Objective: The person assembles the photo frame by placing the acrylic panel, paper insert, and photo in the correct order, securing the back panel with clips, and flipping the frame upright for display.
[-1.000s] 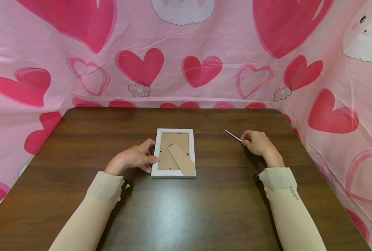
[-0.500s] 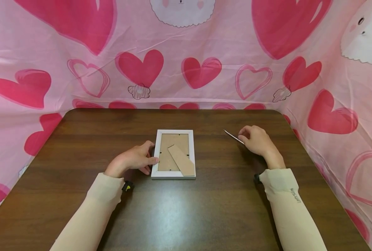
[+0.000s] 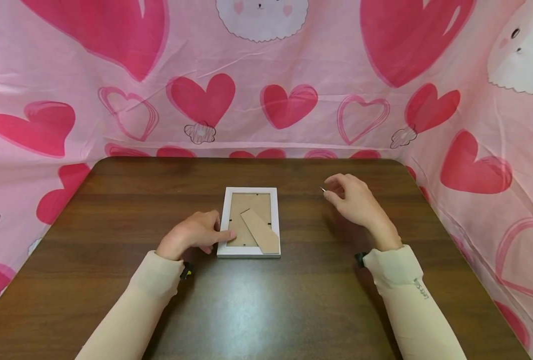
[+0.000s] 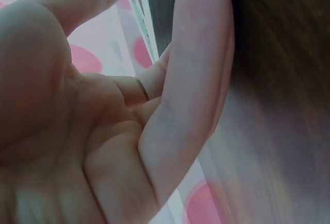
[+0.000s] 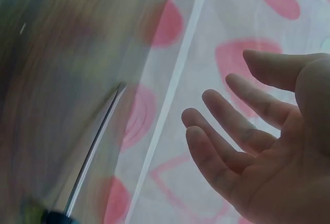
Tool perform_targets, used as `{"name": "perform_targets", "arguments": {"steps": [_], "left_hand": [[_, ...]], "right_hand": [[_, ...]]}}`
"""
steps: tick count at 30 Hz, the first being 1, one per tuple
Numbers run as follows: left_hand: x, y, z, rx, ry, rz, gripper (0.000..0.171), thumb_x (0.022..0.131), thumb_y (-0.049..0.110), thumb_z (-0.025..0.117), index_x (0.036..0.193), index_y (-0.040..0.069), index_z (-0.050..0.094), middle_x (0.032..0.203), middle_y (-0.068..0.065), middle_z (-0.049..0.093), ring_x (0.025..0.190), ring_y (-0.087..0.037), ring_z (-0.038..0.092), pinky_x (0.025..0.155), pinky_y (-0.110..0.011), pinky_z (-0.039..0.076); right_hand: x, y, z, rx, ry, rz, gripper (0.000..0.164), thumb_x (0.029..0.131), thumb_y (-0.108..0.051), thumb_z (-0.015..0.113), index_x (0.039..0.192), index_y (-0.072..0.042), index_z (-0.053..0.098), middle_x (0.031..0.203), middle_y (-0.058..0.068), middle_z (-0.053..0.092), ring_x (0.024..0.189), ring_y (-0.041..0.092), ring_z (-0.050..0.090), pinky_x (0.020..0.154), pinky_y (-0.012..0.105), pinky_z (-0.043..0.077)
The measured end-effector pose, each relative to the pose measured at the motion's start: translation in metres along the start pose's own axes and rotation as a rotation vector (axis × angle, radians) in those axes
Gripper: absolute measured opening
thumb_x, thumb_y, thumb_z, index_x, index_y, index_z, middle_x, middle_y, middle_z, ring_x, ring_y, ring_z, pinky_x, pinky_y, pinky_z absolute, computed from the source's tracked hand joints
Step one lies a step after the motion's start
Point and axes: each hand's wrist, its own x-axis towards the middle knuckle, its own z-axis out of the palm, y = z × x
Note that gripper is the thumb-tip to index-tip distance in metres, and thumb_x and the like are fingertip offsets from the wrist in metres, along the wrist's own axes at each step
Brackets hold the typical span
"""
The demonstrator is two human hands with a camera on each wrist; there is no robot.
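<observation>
A white picture frame (image 3: 274,210) lies back side up on the table, its brown backing board (image 3: 237,205) showing. The slanted stand leg (image 3: 262,231) reaches from the board's middle to the lower right corner. My left hand (image 3: 190,232) holds the frame by its left edge, thumb on top and fingers curved along the side. To the right, my right hand (image 3: 354,200) hovers with spread, relaxed fingers and nothing in them. Under it a screwdriver (image 5: 95,146) with a thin metal shaft lies on the table; only its tip shows past the fingers in the head view.
The dark wooden table (image 3: 266,300) has rounded far corners. Pink cloth (image 3: 289,60) printed with hearts hangs close behind it and along both sides. A small black wrist camera (image 3: 360,259) sits on the right sleeve, another (image 3: 187,270) on the left.
My right hand has let go of the screwdriver, opened, and moved left and away over it. The left thumb has slid a little further onto the backing board. The frame stays put.
</observation>
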Motion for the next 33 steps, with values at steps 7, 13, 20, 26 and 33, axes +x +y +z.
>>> {"name": "perform_targets", "arguments": {"steps": [7,13,20,26,33], "left_hand": [[0.002,0.003,0.004,0.01,0.014,-0.006,0.035,0.086,0.031,0.071,0.098,0.005,0.052,0.08,-0.008,0.058,0.056,-0.019,0.061,0.058,-0.03,0.053],[0.004,0.004,0.006,0.019,0.033,-0.029,0.031,0.087,0.028,0.068,0.101,0.006,0.052,0.083,-0.008,0.058,0.057,-0.018,0.061,0.06,-0.03,0.053],[0.005,0.003,0.005,0.033,0.097,-0.015,0.025,0.086,0.024,0.066,0.096,0.005,0.053,0.082,-0.01,0.057,0.057,-0.018,0.06,0.055,-0.029,0.053],[0.006,0.001,0.002,0.092,0.18,0.014,0.022,0.085,0.025,0.066,0.093,0.008,0.053,0.077,-0.009,0.057,0.059,-0.019,0.057,0.051,-0.03,0.049],[0.006,-0.002,-0.004,0.121,0.234,0.039,0.024,0.084,0.026,0.065,0.095,0.01,0.053,0.079,-0.008,0.058,0.07,-0.023,0.053,0.055,-0.032,0.045]], "right_hand": [[0.004,-0.021,0.007,0.045,-0.023,-0.047,0.03,0.092,-0.023,0.064,0.119,-0.011,0.057,0.106,0.008,0.061,0.096,0.024,0.056,0.083,0.045,0.048],[0.012,-0.034,0.014,0.089,-0.055,-0.057,0.032,0.093,-0.025,0.063,0.122,-0.013,0.056,0.109,0.006,0.061,0.099,0.022,0.057,0.087,0.045,0.048],[0.023,-0.052,0.024,0.145,-0.108,-0.059,0.035,0.094,-0.025,0.063,0.125,-0.014,0.054,0.112,0.003,0.06,0.101,0.019,0.057,0.089,0.044,0.049],[0.028,-0.063,0.035,0.186,-0.119,-0.055,0.034,0.093,-0.025,0.064,0.123,-0.013,0.055,0.108,0.005,0.061,0.098,0.019,0.057,0.089,0.045,0.049],[0.029,-0.065,0.043,0.211,-0.126,-0.04,0.033,0.092,-0.025,0.064,0.123,-0.014,0.055,0.107,0.004,0.061,0.097,0.02,0.058,0.088,0.045,0.05]]}}
